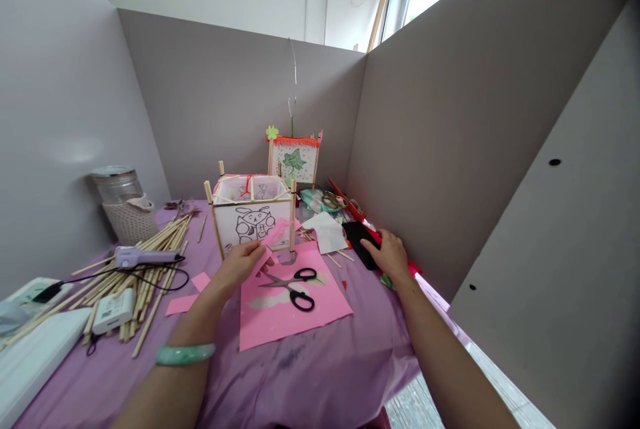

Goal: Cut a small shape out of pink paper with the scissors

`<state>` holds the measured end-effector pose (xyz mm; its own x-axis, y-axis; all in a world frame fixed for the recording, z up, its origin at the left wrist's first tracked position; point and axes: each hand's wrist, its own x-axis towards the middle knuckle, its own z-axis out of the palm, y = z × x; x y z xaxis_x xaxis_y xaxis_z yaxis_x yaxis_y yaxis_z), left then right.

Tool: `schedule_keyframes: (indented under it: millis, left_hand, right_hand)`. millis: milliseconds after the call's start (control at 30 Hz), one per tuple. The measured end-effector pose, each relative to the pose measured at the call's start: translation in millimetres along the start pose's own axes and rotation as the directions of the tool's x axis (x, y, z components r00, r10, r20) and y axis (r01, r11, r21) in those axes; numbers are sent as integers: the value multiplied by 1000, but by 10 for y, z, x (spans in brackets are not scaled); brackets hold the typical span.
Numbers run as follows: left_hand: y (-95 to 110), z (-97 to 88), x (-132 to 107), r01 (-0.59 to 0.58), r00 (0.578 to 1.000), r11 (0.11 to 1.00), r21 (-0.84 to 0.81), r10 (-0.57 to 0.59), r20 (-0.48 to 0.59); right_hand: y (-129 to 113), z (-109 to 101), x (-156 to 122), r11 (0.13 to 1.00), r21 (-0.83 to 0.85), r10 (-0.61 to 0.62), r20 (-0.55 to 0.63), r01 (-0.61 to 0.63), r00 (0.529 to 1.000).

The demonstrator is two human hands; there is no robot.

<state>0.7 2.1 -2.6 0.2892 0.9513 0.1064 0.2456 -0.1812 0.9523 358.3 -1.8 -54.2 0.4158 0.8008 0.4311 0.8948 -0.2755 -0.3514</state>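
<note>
My left hand (246, 264) is closed on a pink paper strip (275, 234) with a frayed end, in front of a lantern (254, 224) built of wooden sticks and white panels with a line drawing. My right hand (391, 254) grips the near right edge of a flat black phone (361, 242); some fingertips are hidden. Between the hands, black-handled scissors (300, 288) lie partly open on a pink paper sheet (295, 332). Small pink paper pieces (181, 304) lie left of my left forearm.
Wooden sticks (165, 249) are piled at left, with a lilac glue gun (145, 256) and a white adapter (114, 311) on them. A lidded jar (123, 206) stands behind. Another lantern (294, 164) is at the back. White paper (325, 230) lies near the phone. Grey partitions (240, 96) enclose the table.
</note>
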Motion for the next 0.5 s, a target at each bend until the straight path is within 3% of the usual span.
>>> schedule_keyframes:
  millis: [167,500]
  left_hand:
    - [19,3,-11,17,1000,1000,-15,-17,-1]
    - [43,7,-22,17,1000,1000,-5,-17,-7]
  right_hand:
    - [-69,39,-48,995,-94,57,151,-43,987]
    - [-116,58,-71,987,-130,110,118,-95,987]
